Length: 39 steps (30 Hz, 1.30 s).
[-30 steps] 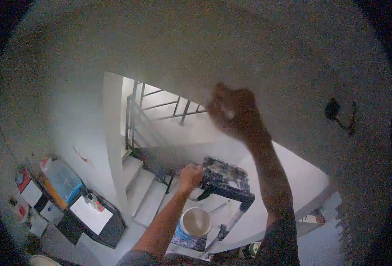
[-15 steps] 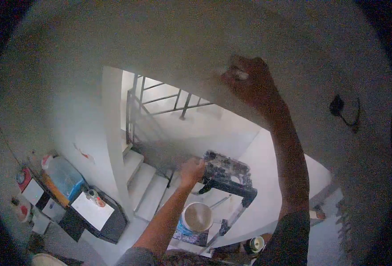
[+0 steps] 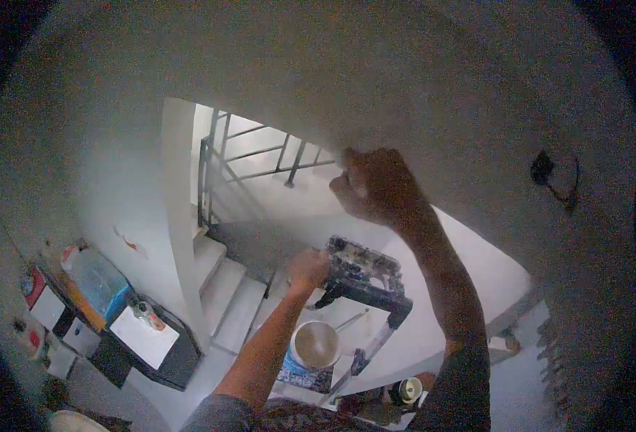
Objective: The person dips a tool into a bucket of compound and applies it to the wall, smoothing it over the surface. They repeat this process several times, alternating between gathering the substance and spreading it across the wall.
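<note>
My left hand (image 3: 308, 271) is closed at the left edge of the dark, paint-spotted top of a stepladder (image 3: 364, 270). Raised high in front of the opening's slanted edge, my right hand (image 3: 375, 183) has its fingers curled together; what they hold, if anything, is too dark to make out. Below the ladder top stands a bucket (image 3: 316, 345) with greyish contents and a blue side.
Stairs (image 3: 220, 288) and a metal railing (image 3: 256, 155) lie beyond the opening. A dark cable (image 3: 543, 169) hangs from the surface at right. At lower left, a black table (image 3: 188, 360) bears a white sheet (image 3: 143, 337) and a bottle. A small round container (image 3: 409, 390) sits low.
My right hand has come down and slightly left, away from the dark surface above the opening. My left hand stays at the ladder top. The view has shifted slightly.
</note>
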### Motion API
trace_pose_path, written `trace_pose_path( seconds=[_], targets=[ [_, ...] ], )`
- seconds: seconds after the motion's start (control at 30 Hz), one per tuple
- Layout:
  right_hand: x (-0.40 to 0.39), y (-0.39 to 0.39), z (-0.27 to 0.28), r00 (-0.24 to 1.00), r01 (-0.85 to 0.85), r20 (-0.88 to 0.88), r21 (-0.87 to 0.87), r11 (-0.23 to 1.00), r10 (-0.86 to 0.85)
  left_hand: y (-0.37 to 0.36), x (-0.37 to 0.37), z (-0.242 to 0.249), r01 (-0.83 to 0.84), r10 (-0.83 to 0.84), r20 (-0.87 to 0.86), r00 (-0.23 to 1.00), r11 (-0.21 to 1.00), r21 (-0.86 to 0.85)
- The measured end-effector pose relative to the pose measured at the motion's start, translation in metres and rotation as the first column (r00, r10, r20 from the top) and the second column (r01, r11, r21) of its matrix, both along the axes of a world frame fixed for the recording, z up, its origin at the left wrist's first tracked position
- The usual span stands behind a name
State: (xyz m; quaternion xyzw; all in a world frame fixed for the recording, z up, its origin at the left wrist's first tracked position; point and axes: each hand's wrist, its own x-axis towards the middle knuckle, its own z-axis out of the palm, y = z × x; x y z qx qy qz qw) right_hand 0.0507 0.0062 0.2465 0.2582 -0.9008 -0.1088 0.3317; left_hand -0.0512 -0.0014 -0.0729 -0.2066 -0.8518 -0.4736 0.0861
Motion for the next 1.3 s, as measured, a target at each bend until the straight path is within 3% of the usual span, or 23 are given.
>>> trace_pose_path(
  seconds=[0.1, 0.17, 0.2, 0.23, 0.3, 0.37, 0.43, 0.5, 0.57, 0.6, 0.67, 0.7, 0.77, 0.8, 0.83, 0.87, 0.9, 0.97, 1.03, 1.07, 1.13, 1.23, 1.3],
  targets=[
    [0.015, 0.0, 0.019, 0.998, -0.008, -0.057, 0.009, 1.0, 0.008, 0.001, -0.002, -0.001, -0.006, 0.005, -0.131, 0.991, 1.0, -0.01],
    [0.01, 0.002, 0.024, 0.945, -0.227, -0.274, -0.154, 0.962, 0.179, 0.0, -0.001, -0.007, -0.027, 0.066, -0.285, 0.956, 0.99, 0.139],
    [0.008, 0.004, 0.025, 0.955, -0.209, -0.246, -0.16, 0.965, 0.166, 0.0, 0.0, -0.005, -0.024, 0.061, -0.28, 0.958, 0.99, 0.136],
    [0.003, 0.006, 0.017, 0.956, -0.204, -0.243, -0.165, 0.965, 0.161, -0.003, 0.001, 0.0, -0.019, 0.045, -0.17, 0.984, 0.989, 0.15],
    [-0.01, 0.011, -0.006, 0.984, 0.156, -0.1, 0.077, 0.985, -0.148, -0.009, 0.007, 0.009, -0.012, 0.021, -0.058, 0.998, 0.987, 0.159],
    [-0.002, 0.009, -0.016, 0.997, 0.066, -0.049, 0.039, 0.997, -0.064, -0.014, 0.011, 0.021, -0.008, 0.014, -0.089, 0.996, 0.998, 0.063],
    [0.015, -0.007, -0.007, 0.976, 0.218, -0.042, 0.082, 0.972, -0.215, -0.011, 0.01, 0.017, -0.04, 0.047, -0.09, 0.995, 0.996, 0.082],
    [0.008, -0.008, 0.005, 0.99, 0.119, -0.079, 0.053, 0.991, -0.115, -0.011, 0.003, 0.013, -0.064, 0.072, -0.089, 0.993, 0.994, 0.091],
    [-0.001, -0.01, 0.01, 0.964, -0.142, -0.228, -0.014, 0.99, 0.136, -0.011, -0.004, 0.008, 0.056, -0.058, 0.01, 0.998, 0.987, 0.153],
    [-0.008, -0.006, 0.004, 0.965, -0.139, -0.228, -0.017, 0.99, 0.132, -0.008, -0.008, 0.007, 0.059, -0.061, 0.011, 0.998, 0.987, 0.15],
    [-0.022, 0.005, -0.017, 0.997, 0.07, -0.029, 0.027, 0.997, -0.069, 0.0, -0.011, 0.004, -0.134, 0.1, 0.174, 0.98, 0.971, 0.196],
    [-0.018, 0.005, -0.021, 0.997, 0.072, -0.026, 0.026, 0.997, -0.072, -0.002, -0.01, 0.001, -0.132, 0.098, 0.177, 0.979, 0.972, 0.194],
    [-0.007, 0.003, -0.024, 0.983, 0.183, -0.041, 0.103, 0.978, -0.179, -0.004, -0.011, 0.001, -0.04, 0.046, -0.025, 0.999, 0.977, 0.209],
    [-0.008, 0.006, -0.021, 0.978, 0.191, -0.113, 0.144, 0.971, -0.175, -0.007, -0.005, 0.003, -0.042, 0.046, -0.016, 0.999, 0.979, 0.2],
    [-0.002, 0.005, -0.016, 0.978, 0.192, -0.105, 0.135, 0.972, -0.179, -0.009, -0.002, 0.013, -0.094, 0.075, 0.111, 0.991, 0.979, 0.181],
    [0.004, 0.002, -0.006, 0.993, 0.118, -0.037, 0.074, 0.99, -0.116, -0.01, -0.001, 0.023, -0.146, 0.107, 0.228, 0.968, 0.976, 0.164],
    [0.007, 0.001, 0.001, 0.999, 0.045, 0.021, 0.011, 0.999, -0.045, -0.011, -0.003, 0.025, -0.148, 0.109, 0.221, 0.969, 0.975, 0.166],
    [0.003, 0.002, 0.002, 0.997, -0.075, -0.042, -0.07, 0.995, 0.072, -0.014, -0.002, 0.027, -0.103, 0.076, 0.169, 0.983, 0.983, 0.153],
    [-0.011, 0.004, 0.0, 0.925, -0.271, -0.289, -0.049, 0.961, 0.246, -0.019, -0.002, 0.035, -0.079, 0.039, 0.224, 0.974, 0.982, 0.172],
    [-0.012, 0.01, -0.005, 0.927, -0.267, -0.287, -0.054, 0.962, 0.242, -0.02, 0.003, 0.036, -0.055, 0.0, 0.273, 0.962, 0.979, 0.195],
    [-0.019, 0.013, -0.015, 0.981, 0.193, -0.026, 0.105, 0.976, -0.191, -0.02, 0.002, 0.033, -0.05, -0.016, 0.306, 0.952, 0.977, 0.208],
    [0.005, 0.003, -0.017, 0.98, 0.196, -0.04, 0.092, 0.976, -0.193, -0.012, -0.008, 0.027, -0.068, -0.002, 0.31, 0.951, 0.974, 0.215],
    [0.009, 0.005, -0.013, 0.995, 0.096, -0.043, 0.022, 0.995, -0.095, -0.007, -0.007, 0.015, -0.075, 0.019, 0.301, 0.953, 0.981, 0.177]
  ],
)
